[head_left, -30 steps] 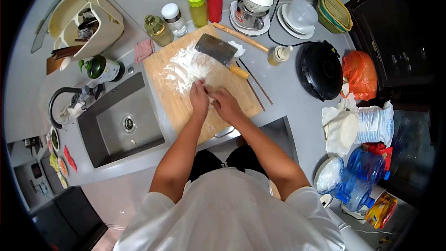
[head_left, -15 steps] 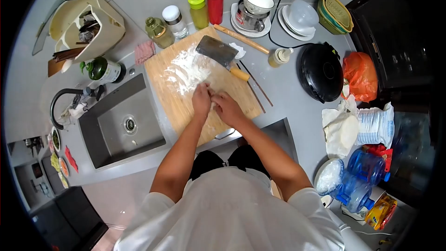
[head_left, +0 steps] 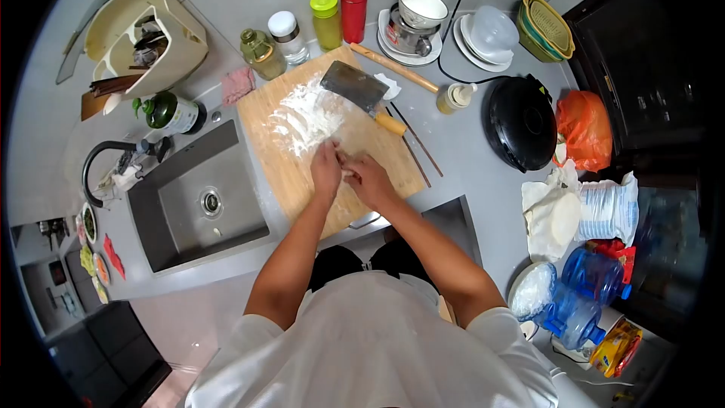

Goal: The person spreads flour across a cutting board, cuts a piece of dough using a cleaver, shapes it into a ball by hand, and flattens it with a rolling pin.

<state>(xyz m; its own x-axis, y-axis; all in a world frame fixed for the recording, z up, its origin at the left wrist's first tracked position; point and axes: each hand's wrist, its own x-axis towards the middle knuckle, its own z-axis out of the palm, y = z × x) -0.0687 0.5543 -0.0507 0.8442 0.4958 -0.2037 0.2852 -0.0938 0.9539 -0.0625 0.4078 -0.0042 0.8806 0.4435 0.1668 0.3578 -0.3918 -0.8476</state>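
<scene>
My left hand (head_left: 326,172) and my right hand (head_left: 367,180) meet over the near part of a wooden cutting board (head_left: 291,202). Their fingers are closed together around a small pale piece of dough (head_left: 347,171), mostly covered by the fingers. Just beyond the hands, white flour (head_left: 308,117) lies spread across the board. A cleaver (head_left: 353,85) with a wooden handle rests at the board's far right, its blade pointing away to the left. Two dark chopsticks (head_left: 416,143) lie at the board's right edge, apart from my right hand.
Left of the board is a steel sink (head_left: 177,215) with a black faucet (head_left: 106,147). A rolling pin (head_left: 394,68) lies behind the cleaver. Bottles, a red flask (head_left: 353,12) and stacked bowls line the wall. A black round electric pan (head_left: 521,122) stands at right.
Both hands stay together over the board, with only a slight shift of the fingers. The whole view has tilted a little; the cleaver and flour lie as before.
</scene>
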